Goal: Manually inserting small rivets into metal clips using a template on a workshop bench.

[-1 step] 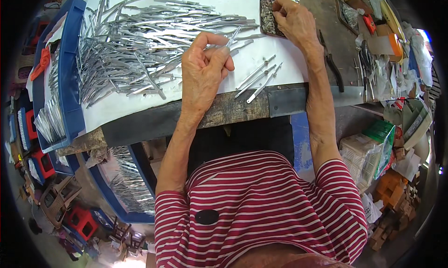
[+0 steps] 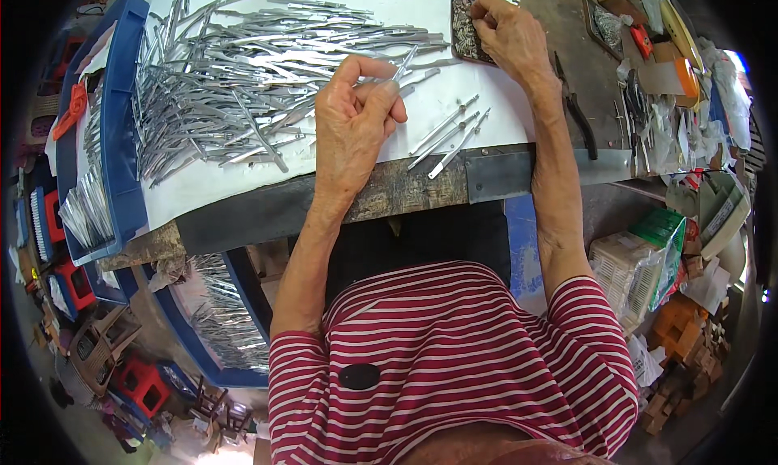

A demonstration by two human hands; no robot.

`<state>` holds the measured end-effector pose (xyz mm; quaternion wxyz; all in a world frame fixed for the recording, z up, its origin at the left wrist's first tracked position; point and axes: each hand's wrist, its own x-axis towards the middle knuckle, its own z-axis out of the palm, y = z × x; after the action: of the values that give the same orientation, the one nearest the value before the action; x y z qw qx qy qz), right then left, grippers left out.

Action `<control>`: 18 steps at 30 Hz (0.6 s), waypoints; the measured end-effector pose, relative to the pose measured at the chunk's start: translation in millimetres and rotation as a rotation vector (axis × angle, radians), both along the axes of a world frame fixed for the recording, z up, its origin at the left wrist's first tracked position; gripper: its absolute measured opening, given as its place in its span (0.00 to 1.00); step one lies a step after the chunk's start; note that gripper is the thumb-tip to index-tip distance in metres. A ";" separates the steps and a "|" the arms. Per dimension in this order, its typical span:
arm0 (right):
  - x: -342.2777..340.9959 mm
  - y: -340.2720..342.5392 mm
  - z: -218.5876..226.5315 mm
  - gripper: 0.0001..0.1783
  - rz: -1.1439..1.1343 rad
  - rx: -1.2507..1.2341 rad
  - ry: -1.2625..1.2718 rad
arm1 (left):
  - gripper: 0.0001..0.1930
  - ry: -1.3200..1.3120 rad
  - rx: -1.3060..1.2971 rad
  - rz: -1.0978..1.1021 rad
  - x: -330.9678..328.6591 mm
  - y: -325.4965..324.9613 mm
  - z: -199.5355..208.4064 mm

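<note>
Between the thumb and fingers of my left hand [image 2: 356,113], a slim silver metal strip [image 2: 407,61] is pinched, its tip pointing up and away. My right hand [image 2: 512,37] reaches over a dark tray [image 2: 455,50] of tiny metal parts [image 2: 465,29]. Its fingertips are pressed together at the tray's right side; whatever they grip is too small to make out. Close to my left hand spreads a large heap of silver metal strips [image 2: 267,68]. Several separate strips [image 2: 459,145] lie side by side on the white sheet [image 2: 502,108] between my forearms.
At the left stands a blue bin [image 2: 121,133] with more strips. Beyond my right forearm lie black-handled pliers [image 2: 580,125] and a second tray [image 2: 604,27]. The bench edge [image 2: 405,194] runs before me. Below left is another blue bin [image 2: 182,327] of strips.
</note>
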<state>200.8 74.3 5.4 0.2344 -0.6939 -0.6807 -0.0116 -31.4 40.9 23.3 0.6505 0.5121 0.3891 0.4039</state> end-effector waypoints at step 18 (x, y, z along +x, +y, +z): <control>-43.4 -6.5 16.3 0.07 0.313 -0.033 0.699 | 0.06 -0.219 -0.114 0.080 -0.7 3.7 -2.6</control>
<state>157.4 67.7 21.7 0.4400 -0.5473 -0.6577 0.2726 -32.2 44.6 20.7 0.7005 0.4112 0.3581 0.4605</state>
